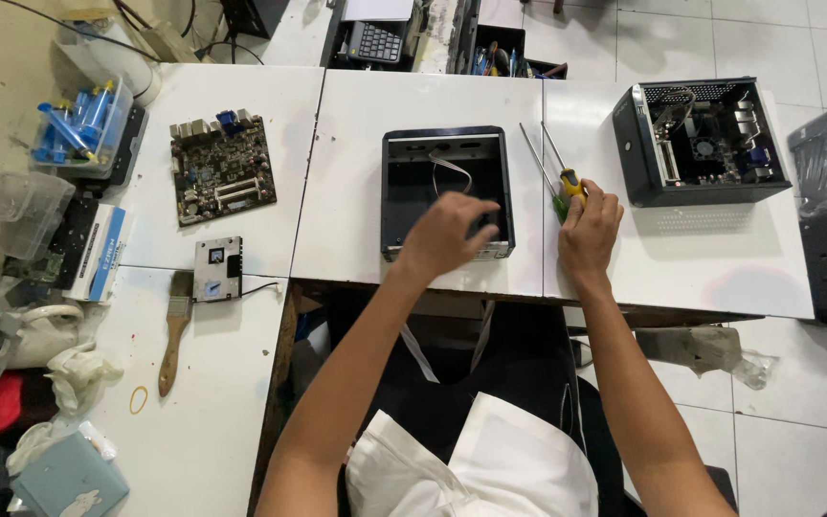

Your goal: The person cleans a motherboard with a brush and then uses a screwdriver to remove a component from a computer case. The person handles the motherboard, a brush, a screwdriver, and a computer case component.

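Table [413, 105]: white panels pushed together, spanning the scene from left to right; it carries everything listed below.
Empty case [445, 191]: black, open-topped box at the table's centre, long axis running near to far; a pale ribbon cable [452, 170] lies inside it toward the far wall.
Second case [699, 142]: black, open-topped, with its parts fitted inside, at the far right, well apart from both hands.
Circuit board [222, 169]: dark green, lying flat to the far left of the empty case, out of reach of either grip as the hands now lie.
Left hand [450, 235]: poised over the near right part of the empty case, fingers spread and curled downward; this grip is open and holds nothing. Whether the fingertips touch the case wall cannot be told.
Right hand [589, 230]: resting on the table just right of the empty case, fingers folded over the handles of the 2 screwdrivers; this grip is closed on them.
Screwdrivers [555, 163]: 2 tools side by side, 1 with a yellow handle, 1 with a green; shafts point to the far left, away from the right hand, so the handles lie nearest the person.
Key relation: the empty case sits directly under the left hand, left of the screwdrivers.
Brush [175, 335]: wooden handle, near left, lying near to far.
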